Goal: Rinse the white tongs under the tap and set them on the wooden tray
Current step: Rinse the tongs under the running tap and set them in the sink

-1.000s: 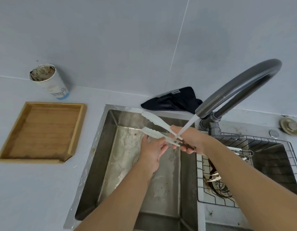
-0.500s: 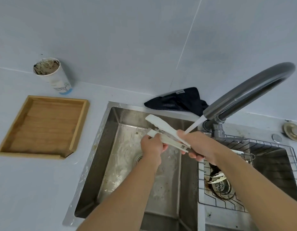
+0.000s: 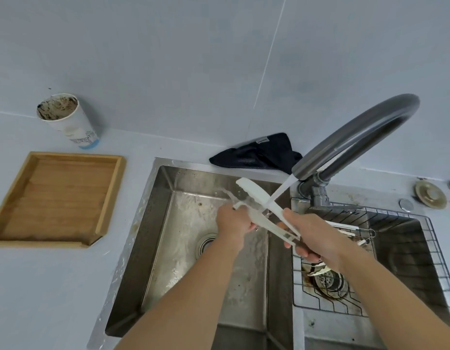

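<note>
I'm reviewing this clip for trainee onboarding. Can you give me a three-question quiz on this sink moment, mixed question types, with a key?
1. True or false: the white tongs already lie on the wooden tray.
2. Which hand grips the handle end of the tongs: A) left hand B) right hand?
3. Fill in: the dark cloth lies behind the ___.

Key
1. False: they are held over the sink in the stream from the tap.
2. B; the left hand holds one arm nearer the tips.
3. sink.

Pale tiled wall (image 3: 168, 59), grey countertop (image 3: 42, 286), steel sink (image 3: 153, 223)
</note>
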`<action>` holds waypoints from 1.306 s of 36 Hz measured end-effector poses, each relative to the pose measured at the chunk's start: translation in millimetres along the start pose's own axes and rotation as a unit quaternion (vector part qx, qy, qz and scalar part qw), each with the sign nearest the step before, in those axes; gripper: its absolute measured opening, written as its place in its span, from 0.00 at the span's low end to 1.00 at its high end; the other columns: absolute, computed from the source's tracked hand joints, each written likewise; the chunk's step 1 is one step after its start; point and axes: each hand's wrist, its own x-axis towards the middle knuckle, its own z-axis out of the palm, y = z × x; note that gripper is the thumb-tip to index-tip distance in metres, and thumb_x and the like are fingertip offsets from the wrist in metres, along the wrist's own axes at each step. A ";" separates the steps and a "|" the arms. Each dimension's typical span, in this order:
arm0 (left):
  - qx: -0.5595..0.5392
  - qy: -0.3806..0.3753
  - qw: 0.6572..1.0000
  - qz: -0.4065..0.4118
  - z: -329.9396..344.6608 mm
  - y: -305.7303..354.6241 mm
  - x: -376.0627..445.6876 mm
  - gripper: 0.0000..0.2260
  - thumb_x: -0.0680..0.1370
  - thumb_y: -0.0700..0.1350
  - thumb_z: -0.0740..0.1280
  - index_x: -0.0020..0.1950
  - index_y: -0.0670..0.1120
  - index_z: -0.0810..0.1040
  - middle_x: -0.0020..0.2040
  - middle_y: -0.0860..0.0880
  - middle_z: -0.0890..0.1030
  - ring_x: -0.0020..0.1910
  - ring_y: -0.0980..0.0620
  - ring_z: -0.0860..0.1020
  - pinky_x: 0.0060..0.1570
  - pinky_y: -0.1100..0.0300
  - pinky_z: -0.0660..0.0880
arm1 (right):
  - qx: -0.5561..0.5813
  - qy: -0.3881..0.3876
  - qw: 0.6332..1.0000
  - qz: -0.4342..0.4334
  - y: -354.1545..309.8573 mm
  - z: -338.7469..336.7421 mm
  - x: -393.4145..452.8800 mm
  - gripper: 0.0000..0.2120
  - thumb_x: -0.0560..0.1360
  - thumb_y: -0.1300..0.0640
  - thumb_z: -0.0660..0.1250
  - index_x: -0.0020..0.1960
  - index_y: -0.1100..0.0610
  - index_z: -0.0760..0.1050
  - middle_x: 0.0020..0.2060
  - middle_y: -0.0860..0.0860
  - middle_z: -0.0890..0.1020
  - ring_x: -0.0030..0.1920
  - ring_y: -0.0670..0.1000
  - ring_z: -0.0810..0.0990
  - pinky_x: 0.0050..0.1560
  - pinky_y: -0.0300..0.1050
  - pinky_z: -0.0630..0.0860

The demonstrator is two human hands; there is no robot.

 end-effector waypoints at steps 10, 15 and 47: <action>-0.007 -0.095 0.995 0.012 2.7 5.4 -8.7 0.11 0.84 0.38 0.60 0.57 0.42 0.82 0.48 0.40 0.87 0.44 0.46 0.88 0.38 0.58 0.84 | 0.120 0.006 0.993 0.015 18.8 -12.2 -26.3 0.26 0.83 0.41 0.56 0.55 0.62 0.81 0.36 0.57 0.80 0.22 0.48 0.67 0.19 0.38 0.60; -0.157 -0.165 0.973 -0.032 4.7 8.4 -18.7 0.12 0.85 0.45 0.62 0.63 0.43 0.81 0.43 0.43 0.88 0.45 0.45 0.87 0.40 0.53 0.84 | 0.242 0.004 0.969 0.042 30.7 -16.2 -30.4 0.27 0.83 0.41 0.57 0.56 0.62 0.83 0.38 0.61 0.83 0.22 0.50 0.68 0.17 0.36 0.60; -0.116 -0.122 0.984 0.059 -15.5 1.6 -45.2 0.11 0.85 0.46 0.62 0.62 0.48 0.82 0.54 0.45 0.87 0.54 0.48 0.85 0.50 0.58 0.82 | -0.058 0.068 0.989 -0.122 20.3 39.7 -41.5 0.05 0.81 0.45 0.62 0.54 0.42 0.76 0.45 0.54 0.84 0.24 0.44 0.78 0.24 0.40 0.74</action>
